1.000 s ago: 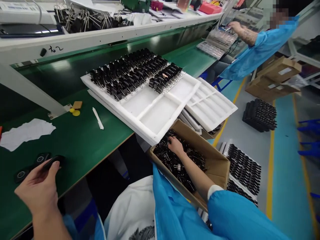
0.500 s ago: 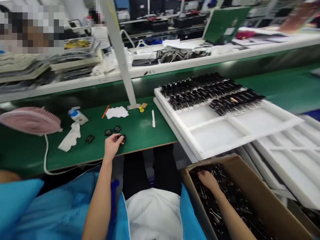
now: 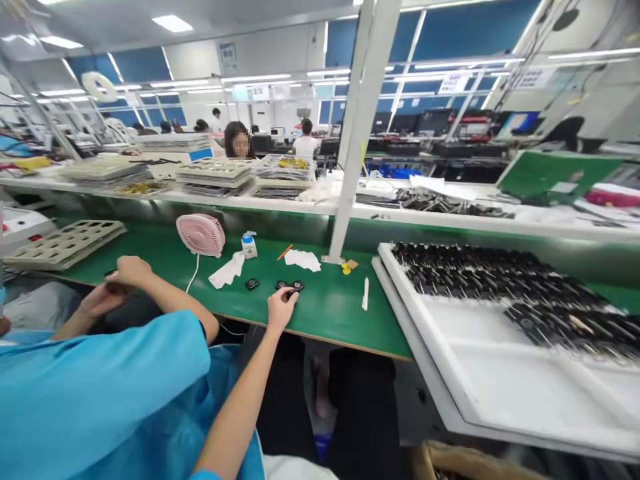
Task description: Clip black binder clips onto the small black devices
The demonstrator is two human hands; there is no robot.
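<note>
My left hand (image 3: 281,309) is closed in a pinch on a small black device (image 3: 291,292), held just above the front part of the green bench (image 3: 330,313). Right behind it, two similar black devices with a round ring on top, one of them (image 3: 298,285) partly covered by my fingers, lie on the bench. A third black device (image 3: 252,284) rests further left, near a crumpled white cloth (image 3: 227,270). My right hand is out of the picture. At the bottom edge, only a corner of a cardboard box (image 3: 450,460) shows.
On the right, white foam trays (image 3: 510,383) hold rows of black parts with metal clips. A co-worker in a blue sleeve (image 3: 110,387) sits close at my left. A pink fan (image 3: 201,235), small bottle (image 3: 249,245), white paper (image 3: 303,260) and upright post (image 3: 350,147) stand or lie behind.
The view has swung up and to the left, bringing the co-worker's hands and the room into sight. My right hand, earlier inside the cardboard box, has left the picture. My left hand still pinches the device.
</note>
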